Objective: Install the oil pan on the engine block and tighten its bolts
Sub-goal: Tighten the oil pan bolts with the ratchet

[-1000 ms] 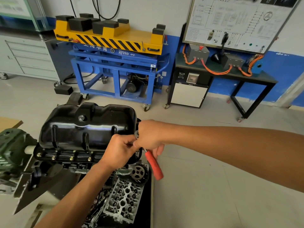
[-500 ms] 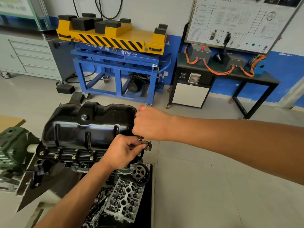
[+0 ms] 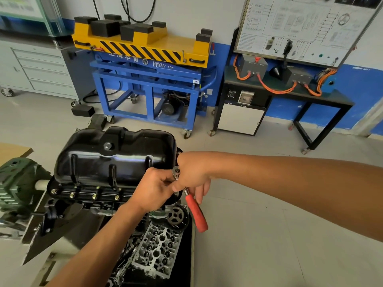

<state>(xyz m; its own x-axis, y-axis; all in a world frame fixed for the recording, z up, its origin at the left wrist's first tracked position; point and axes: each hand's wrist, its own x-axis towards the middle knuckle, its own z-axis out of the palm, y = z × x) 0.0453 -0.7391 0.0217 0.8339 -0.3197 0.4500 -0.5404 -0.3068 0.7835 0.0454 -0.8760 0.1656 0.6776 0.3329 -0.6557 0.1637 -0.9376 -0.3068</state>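
Observation:
A glossy black oil pan sits upside-down on the engine block, with several brass-coloured bolts along its near flange. At the pan's right end my right hand grips a ratchet wrench by the upper part of its red handle, which points down and to the right. My left hand pinches the ratchet's metal head against the flange corner. The bolt under the ratchet head is hidden by my fingers.
A cylinder head and a timing gear lie on a black tray below my hands. A green engine stand gearbox is at the left. Behind stand a blue and yellow lift cart and a black bench.
My right hand swung the red handle from raised behind my fist back down to the lower right, as it was a second ago. My left hand stayed on the ratchet head.

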